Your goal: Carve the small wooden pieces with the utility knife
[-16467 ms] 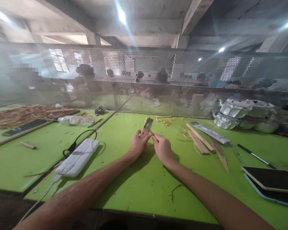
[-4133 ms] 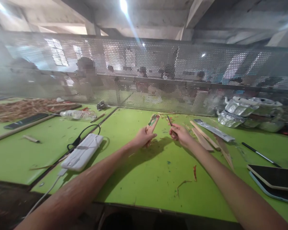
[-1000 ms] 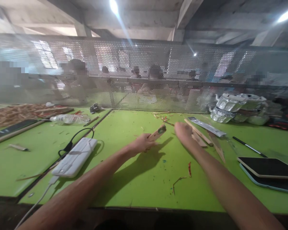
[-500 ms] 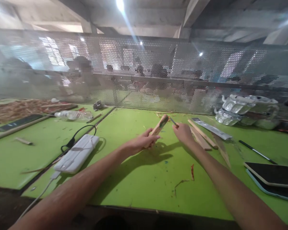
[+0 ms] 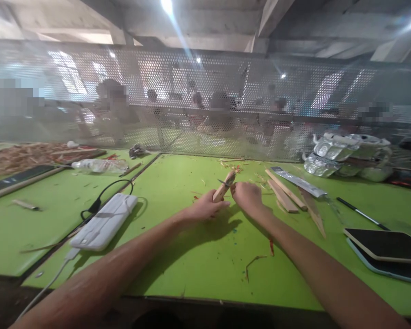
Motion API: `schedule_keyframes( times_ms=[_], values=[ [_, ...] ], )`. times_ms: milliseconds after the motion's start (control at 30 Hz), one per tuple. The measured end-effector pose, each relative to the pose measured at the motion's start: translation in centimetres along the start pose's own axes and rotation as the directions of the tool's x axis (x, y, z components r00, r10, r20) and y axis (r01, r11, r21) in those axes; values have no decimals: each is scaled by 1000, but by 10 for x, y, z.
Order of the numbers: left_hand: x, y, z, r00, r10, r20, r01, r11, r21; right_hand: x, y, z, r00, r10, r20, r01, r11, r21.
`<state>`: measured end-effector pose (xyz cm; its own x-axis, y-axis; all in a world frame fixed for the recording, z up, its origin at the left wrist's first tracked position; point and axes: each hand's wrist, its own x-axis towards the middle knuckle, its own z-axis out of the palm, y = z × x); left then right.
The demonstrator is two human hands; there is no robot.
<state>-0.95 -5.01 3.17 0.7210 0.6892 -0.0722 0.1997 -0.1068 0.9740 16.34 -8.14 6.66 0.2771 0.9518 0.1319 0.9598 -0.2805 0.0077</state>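
Note:
My left hand (image 5: 205,210) is closed round the lower end of a short flat wooden piece (image 5: 224,186), which tilts up and to the right over the green table (image 5: 198,256). My right hand (image 5: 248,197) is closed on a small dark blade (image 5: 223,183) whose tip rests against the upper part of the wooden piece. The two hands are almost touching at the middle of the table. Thin red and wood-coloured shavings (image 5: 256,260) lie on the table in front of my right forearm.
A white power bank (image 5: 105,221) with a black cable lies to the left. Wooden slats (image 5: 283,195), a silver strip (image 5: 297,182), a black pen (image 5: 361,213) and dark tablets (image 5: 387,249) lie to the right. Foil packs (image 5: 345,153) sit by the perforated metal screen (image 5: 205,100); people sit behind it.
My right hand has come back left and brought the blade onto the wooden piece. My left hand has lowered the piece a little and stood it steeper.

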Motion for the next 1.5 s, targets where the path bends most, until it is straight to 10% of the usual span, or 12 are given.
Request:
schedule_keyframes(
  times_ms=[233, 667, 1033, 1333, 1500],
  values=[
    [6, -4, 2, 993, 8, -117, 18, 975, 222, 6, 7, 3, 999, -8, 37, 8, 1000, 0],
    [1, 15, 10, 978, -205, -44, 202, 976, -80, 25, 24, 8, 999, 37, -11, -37, 996, -78],
    [-1, 6, 14, 985, -10, -172, 82, 904, 421, 38, 85, -9, 952, 306, -10, -306, 951, -42],
    [7, -2, 6, 958, 44, -283, 93, 887, 452, 10, 19, -4, 989, -126, 74, 116, 985, 126],
    [9, -5, 6, 960, 50, -276, 79, 897, 436, 6, 10, 1, 986, -123, 111, 121, 992, 25]
  ],
)
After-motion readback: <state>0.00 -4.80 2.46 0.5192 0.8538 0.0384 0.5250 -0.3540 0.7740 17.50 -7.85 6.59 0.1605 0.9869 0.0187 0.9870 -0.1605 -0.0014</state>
